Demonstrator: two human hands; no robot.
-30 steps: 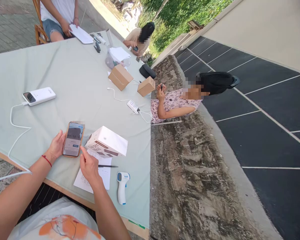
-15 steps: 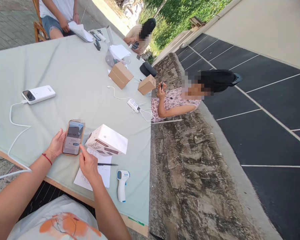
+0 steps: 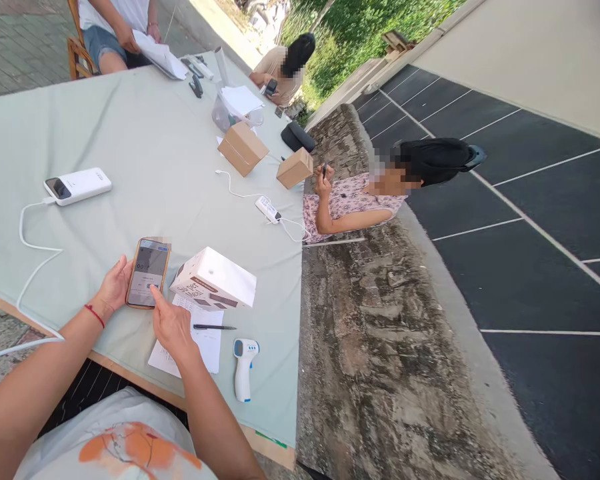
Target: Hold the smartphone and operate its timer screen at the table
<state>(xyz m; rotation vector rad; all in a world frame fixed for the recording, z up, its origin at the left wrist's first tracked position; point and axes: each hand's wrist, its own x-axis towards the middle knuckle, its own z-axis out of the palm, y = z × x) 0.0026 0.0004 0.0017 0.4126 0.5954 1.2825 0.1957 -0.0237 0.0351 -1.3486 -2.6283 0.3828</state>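
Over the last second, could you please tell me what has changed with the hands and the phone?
The right hand moved left, its forefinger now over the lower screen of the phone. The left hand still holds the phone by its edge. The white box, pen and thermometer stayed put.

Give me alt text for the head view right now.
The left hand holds a phone over a cloth-covered table while the right hand points a finger at its screen. A white box, paper, pen and thermometer lie beside them.
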